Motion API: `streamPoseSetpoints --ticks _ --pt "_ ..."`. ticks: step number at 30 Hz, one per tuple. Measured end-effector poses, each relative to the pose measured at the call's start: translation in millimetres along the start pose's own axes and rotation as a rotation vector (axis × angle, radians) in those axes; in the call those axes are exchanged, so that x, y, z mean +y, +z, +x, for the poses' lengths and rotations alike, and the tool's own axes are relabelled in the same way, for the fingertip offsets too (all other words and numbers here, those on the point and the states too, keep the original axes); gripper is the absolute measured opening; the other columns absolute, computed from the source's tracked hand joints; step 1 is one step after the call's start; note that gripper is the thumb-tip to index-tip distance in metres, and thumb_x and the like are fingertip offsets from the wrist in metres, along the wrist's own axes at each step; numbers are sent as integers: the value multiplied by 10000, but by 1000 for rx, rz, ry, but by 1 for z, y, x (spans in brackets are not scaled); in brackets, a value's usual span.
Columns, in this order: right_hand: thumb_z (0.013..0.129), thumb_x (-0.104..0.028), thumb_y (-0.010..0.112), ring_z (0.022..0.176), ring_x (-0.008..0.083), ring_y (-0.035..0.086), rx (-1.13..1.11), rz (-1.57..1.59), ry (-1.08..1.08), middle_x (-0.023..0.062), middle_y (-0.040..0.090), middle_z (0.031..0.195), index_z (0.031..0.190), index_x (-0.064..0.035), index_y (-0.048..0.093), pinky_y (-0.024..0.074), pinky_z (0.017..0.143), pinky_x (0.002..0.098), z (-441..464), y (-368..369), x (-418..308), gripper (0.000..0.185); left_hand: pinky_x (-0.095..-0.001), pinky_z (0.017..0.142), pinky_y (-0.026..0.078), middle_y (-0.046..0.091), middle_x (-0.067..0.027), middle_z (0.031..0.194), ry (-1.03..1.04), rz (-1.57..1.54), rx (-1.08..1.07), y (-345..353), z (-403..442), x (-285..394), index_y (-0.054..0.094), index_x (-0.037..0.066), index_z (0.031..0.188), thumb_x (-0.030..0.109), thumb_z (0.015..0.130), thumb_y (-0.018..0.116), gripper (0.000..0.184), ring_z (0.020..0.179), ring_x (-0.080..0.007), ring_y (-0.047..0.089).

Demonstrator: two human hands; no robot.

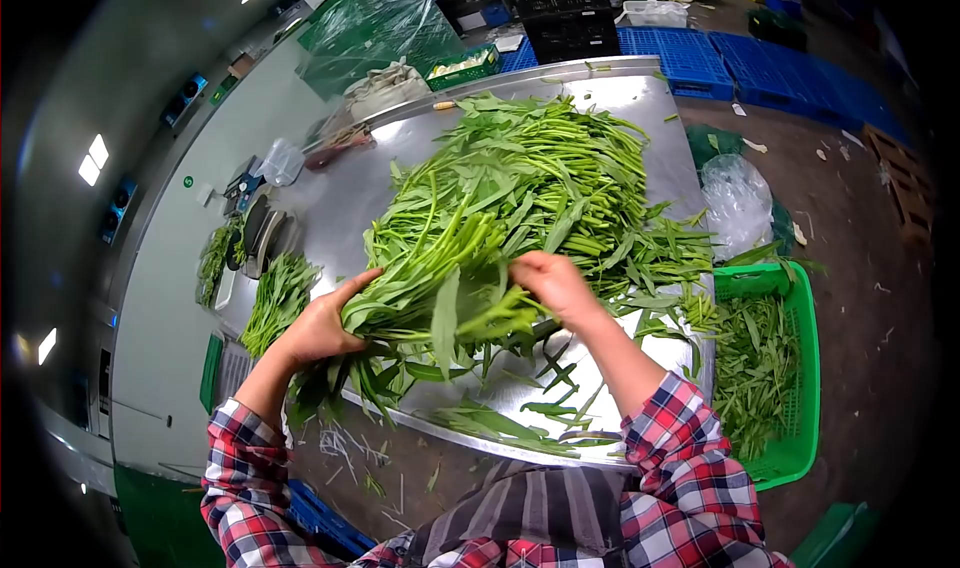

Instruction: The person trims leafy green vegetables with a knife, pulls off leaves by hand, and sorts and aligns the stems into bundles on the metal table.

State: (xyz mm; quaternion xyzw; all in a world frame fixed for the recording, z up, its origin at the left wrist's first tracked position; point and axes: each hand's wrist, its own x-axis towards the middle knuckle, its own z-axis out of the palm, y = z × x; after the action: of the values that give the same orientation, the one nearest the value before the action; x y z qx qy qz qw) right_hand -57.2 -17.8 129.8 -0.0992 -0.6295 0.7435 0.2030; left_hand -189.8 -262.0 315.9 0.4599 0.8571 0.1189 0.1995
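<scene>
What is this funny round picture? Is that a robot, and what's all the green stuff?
No robot here! It's a person in checked sleeves, working with two bare hands. There is one picture, from a camera worn on the person's head, looking forward and down.

The left hand holds a bunch of leafy greens. The right hand is at the bunch's other side; I can't tell whether its fingers pinch any stems.

On the shiny metal table lies a big pile of greens, with loose leaves near the front edge. A smaller bunch lies off to the left. Beside the table, on the right, a green plastic crate holds more leaves.
</scene>
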Motion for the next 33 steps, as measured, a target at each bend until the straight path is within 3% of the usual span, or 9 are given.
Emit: streamPoseSetpoints --ticks 5,11,13,14,18,23,27,29,33 --pt "854 -213 584 681 127 537 252 646 53 46 573 799 953 -53 543 470 621 257 -12 -53 -15 192 -300 864 440 614 -137 1062 -76 -20 20 -5 -1 -5 361 164 1348 32 593 666 825 951 -209 588" --pt "771 -285 672 933 191 563 -292 -297 245 120 593 1053 1146 23 516 425 852 274 14 -25 -49 510 -318 882 439 586 -157 1122 -40 85 -37 -7 7 18 373 163 1337 60 590 695 821 1013 -258 574" --pt "748 -254 695 894 164 570 -331 -337 94 82 624 995 1125 -11 556 433 830 267 42 -5 7 470 -325 888 437 574 -163 1144 33 134 -46 -7 10 24 378 161 1334 66 588 702 819 1038 -274 564" --pt "672 -307 746 770 250 607 -367 -301 73 206 636 856 970 48 614 473 698 325 40 -2 -1 482 -333 893 435 567 -169 1153 61 161 -53 -8 12 23 383 158 1330 82 586 718 820 1055 -294 553" --pt "754 -176 637 652 206 576 -157 -444 -23 114 620 708 820 35 609 464 614 327 28 -10 -22 223 -337 884 440 576 -169 1136 14 205 -53 -13 9 20 381 155 1330 104 583 734 828 1031 -305 563" --pt "805 -322 618 479 75 493 32 -125 151 18 577 646 971 -8 620 365 386 201 11 -31 -41 355 -337 886 430 580 -178 1113 -100 211 -10 -20 4 13 386 123 1319 81 578 715 812 1020 -292 565" --pt "805 -380 615 560 126 551 -273 -355 135 54 634 719 902 0 647 454 551 251 1 36 -67 394 -355 868 440 578 -181 1111 -41 269 -2 -18 10 19 382 142 1323 98 575 725 824 1011 -315 563" --pt "815 -307 611 563 118 549 -47 -172 -132 41 618 668 860 -4 646 447 536 252 10 53 -42 308 -369 840 454 579 -186 1103 -1 272 8 -17 14 23 371 167 1333 119 566 736 851 983 -338 568" --pt "818 -265 582 568 143 498 -17 -201 -100 32 537 602 795 7 591 413 545 309 2 -10 -41 273 -356 845 449 593 -179 1084 -39 204 25 -28 8 12 380 179 1329 84 565 714 839 974 -330 577"
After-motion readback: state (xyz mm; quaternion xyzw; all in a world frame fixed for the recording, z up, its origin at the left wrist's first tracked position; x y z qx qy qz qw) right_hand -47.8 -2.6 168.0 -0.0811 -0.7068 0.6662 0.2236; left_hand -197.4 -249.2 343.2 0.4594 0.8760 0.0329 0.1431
